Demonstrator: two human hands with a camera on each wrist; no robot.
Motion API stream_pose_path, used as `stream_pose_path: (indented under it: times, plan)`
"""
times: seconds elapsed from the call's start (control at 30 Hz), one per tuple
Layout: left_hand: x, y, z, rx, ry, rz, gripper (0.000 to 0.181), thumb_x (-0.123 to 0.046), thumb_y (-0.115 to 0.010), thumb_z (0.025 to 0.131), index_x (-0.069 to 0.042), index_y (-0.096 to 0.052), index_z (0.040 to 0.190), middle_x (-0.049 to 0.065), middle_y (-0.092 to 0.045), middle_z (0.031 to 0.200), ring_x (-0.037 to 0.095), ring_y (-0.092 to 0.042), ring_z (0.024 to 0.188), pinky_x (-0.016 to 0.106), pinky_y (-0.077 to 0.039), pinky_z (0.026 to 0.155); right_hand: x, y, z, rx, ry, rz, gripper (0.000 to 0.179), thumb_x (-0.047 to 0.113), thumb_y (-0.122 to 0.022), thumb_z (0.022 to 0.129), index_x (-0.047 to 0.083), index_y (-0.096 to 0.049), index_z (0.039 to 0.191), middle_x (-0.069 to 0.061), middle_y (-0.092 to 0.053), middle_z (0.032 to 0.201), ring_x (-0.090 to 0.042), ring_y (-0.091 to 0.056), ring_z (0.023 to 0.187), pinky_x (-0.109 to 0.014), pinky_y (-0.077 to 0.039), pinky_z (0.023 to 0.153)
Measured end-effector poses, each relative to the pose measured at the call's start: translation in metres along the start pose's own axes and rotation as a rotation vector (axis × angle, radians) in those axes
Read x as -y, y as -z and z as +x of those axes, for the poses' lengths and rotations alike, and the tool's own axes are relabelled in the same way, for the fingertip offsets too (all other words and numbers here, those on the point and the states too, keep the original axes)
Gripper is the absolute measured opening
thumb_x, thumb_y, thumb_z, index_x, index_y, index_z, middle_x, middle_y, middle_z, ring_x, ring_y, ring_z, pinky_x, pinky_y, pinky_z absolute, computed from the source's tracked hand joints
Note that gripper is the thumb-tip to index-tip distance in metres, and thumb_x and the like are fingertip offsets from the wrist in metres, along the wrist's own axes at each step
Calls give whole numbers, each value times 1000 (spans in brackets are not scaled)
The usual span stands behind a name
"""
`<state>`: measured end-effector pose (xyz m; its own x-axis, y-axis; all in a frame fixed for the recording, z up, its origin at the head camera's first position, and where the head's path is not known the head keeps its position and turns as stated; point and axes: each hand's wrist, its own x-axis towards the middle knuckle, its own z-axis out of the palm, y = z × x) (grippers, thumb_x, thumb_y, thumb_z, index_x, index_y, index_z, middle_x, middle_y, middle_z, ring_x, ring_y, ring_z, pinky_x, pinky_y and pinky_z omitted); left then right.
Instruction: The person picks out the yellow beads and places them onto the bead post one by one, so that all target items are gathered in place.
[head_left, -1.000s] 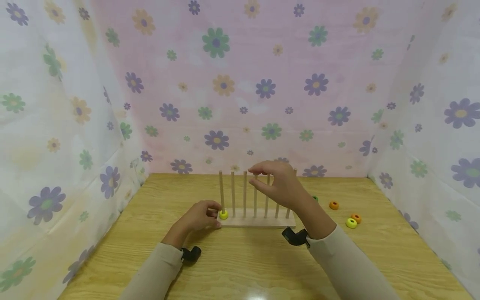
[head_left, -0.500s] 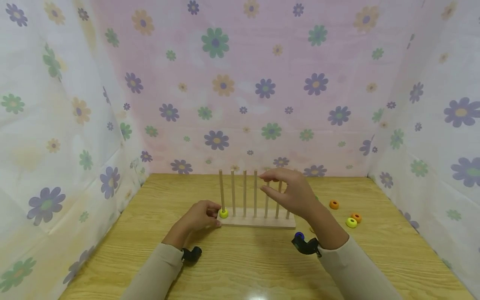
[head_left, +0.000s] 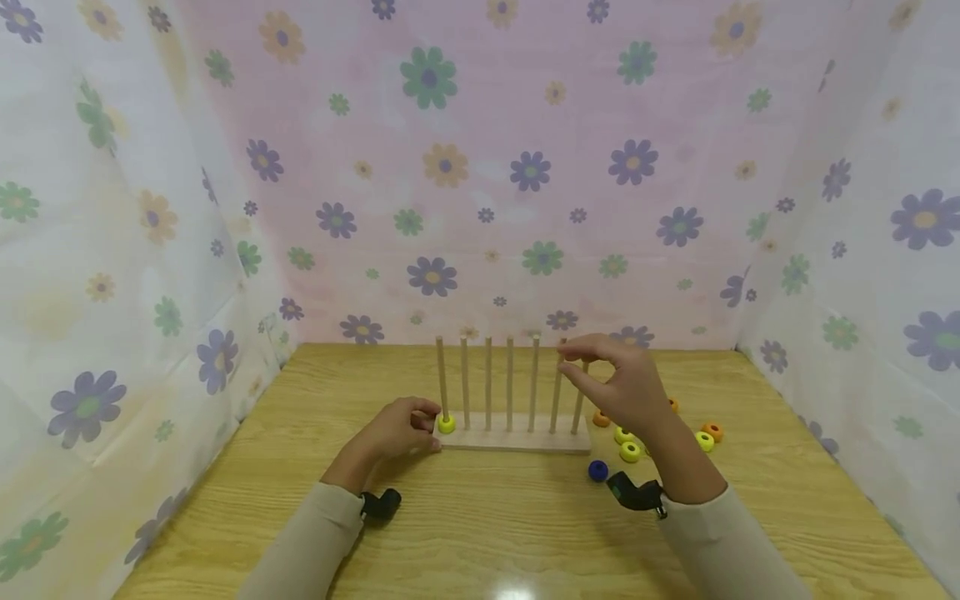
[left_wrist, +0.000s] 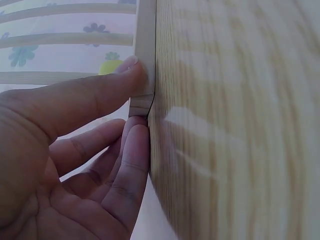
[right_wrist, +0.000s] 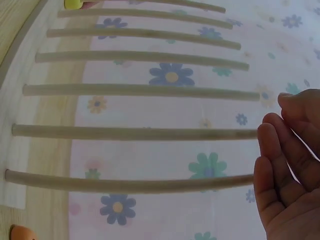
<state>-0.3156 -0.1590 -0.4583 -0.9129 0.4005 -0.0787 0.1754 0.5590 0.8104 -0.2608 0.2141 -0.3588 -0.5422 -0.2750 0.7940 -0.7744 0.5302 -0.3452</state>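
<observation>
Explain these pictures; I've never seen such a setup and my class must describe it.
No robot, just a person's left hand and right hand. A head camera takes the wide picture; a camera on each wrist takes the close-ups. On the wooden table stands a rack with seven pegs. One yellow ring sits low on the leftmost peg; loose yellow rings, orange rings and a blue ring lie to the right. The left hand holds the rack's left end; the right hand is by the tops of the rightmost pegs, nothing visible in it.

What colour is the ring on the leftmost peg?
The ring is yellow, seen best in the head view.
</observation>
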Motion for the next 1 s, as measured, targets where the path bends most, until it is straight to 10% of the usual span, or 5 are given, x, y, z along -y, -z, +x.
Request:
stream_pose_path:
  times: [0.57, 1.0]
  plan:
    - [2, 1, -1, 10, -44, 45, 61, -10, -85, 86, 2, -61, 141, 5, -67, 111, 18, -61, 97, 33, -55, 85, -35, 29, -18, 2, -288, 106, 18, 8, -77, 94, 15, -78, 111, -6, -75, 103, -4, -68, 91, -13, -54, 79]
    - [-2, -1, -1, 31, -75, 31, 50, -8, -84, 87, 0, -66, 132, 7, -68, 107, 18, -61, 93, 30, -54, 81, -83, 37, -51, 241, -616, 125, 31, 33, -72, 100, 15, -74, 125, -13, -74, 120, -17, -74, 97, -30, -61, 80]
